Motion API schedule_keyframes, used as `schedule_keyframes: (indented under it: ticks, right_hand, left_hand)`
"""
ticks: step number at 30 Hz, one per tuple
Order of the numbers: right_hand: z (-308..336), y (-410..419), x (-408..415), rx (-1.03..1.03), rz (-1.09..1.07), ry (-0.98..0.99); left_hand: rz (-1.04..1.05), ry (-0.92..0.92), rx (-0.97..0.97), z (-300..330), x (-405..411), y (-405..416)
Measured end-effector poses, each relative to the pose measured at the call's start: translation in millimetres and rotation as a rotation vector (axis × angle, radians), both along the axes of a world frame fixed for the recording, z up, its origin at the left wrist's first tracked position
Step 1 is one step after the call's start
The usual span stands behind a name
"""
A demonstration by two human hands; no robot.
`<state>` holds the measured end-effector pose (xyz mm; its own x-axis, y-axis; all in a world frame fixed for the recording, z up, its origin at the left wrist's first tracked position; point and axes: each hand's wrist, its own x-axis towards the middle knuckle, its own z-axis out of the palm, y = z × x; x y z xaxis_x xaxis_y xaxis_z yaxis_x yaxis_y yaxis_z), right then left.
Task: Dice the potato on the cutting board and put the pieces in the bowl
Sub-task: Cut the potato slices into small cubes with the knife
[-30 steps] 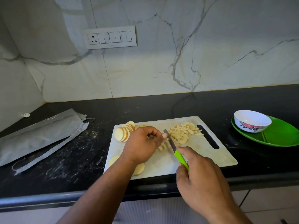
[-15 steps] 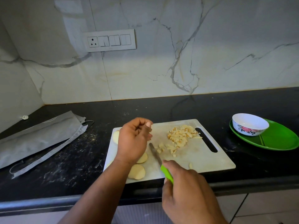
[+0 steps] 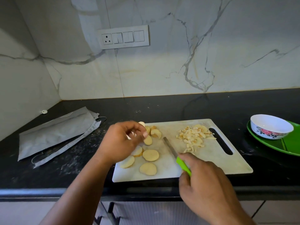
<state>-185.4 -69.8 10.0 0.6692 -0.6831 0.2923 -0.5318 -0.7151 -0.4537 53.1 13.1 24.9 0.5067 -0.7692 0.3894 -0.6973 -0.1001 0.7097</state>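
— green handle, bare steel: that knife is my worry. the right hand has its fingers wrapped tight round the handle at the near edge of the cutting board, with the blade running up and to the left, tip aimed towards the left hand.

— how close is that left hand?

— near, not touching. it hovers over the far-left part of the board, knuckles up, fingers curled in, fingertips meeting at a small potato slice. the motion blur means i cannot tell whether it pinches that slice or only touches it.

— so the risk?

— if the left hand reaches across for more slices while the blade stays angled like that, a fingertip could meet the edge. also, round slices are slick; stacked badly they could slide under the knife.

— where is the potato now?

— split in two lots. uncut slices lie on the board's left half, some leaning together by the far edge. the diced pile sits on the right half beside the handle slot.

— and the bowl?

— well apart to the right, on a green plate, nothing visible in it. carrying dice that far, pieces could drop on the black counter.
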Motion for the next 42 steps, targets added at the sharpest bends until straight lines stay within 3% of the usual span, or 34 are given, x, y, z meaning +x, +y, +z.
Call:
schedule_keyframes:
  ticks: [4, 8, 11, 17, 21, 25, 33, 42]
  right_hand:
    - [-5, -6, 4, 0.020, 0.029, 0.017]
    - [-3, -23, -9, 0.005, -0.068, 0.032]
    - [0, -24, -14, -0.007, -0.091, 0.033]
    - [-6, -15, -14, 0.044, 0.011, 0.000]
    - [-5, -28, -24, 0.037, -0.071, 0.029]
    - [-3, -28, -28, 0.005, -0.082, 0.026]
    - [2, -22, -19, 0.037, -0.044, 0.003]
    - [1, -24, -20, 0.032, -0.056, 0.011]
  left_hand:
    - [-0.244, -0.282, 0.350, -9, -2, 0]
    - [-0.314, -0.313, 0.522, -2, 1, -10]
    - [-0.279, -0.278, 0.509, 6, 0, -20]
    - [-0.097, -0.349, 0.196, 0, -24, -49]
    - [-0.235, -0.400, 0.330, -7, -31, -52]
    - [-0.344, -0.324, 0.326, -6, -22, -42]
    - [-0.178, -0.242, 0.304, -14, -33, -59]
    - [-0.246, -0.277, 0.332, -19, -30, -62]
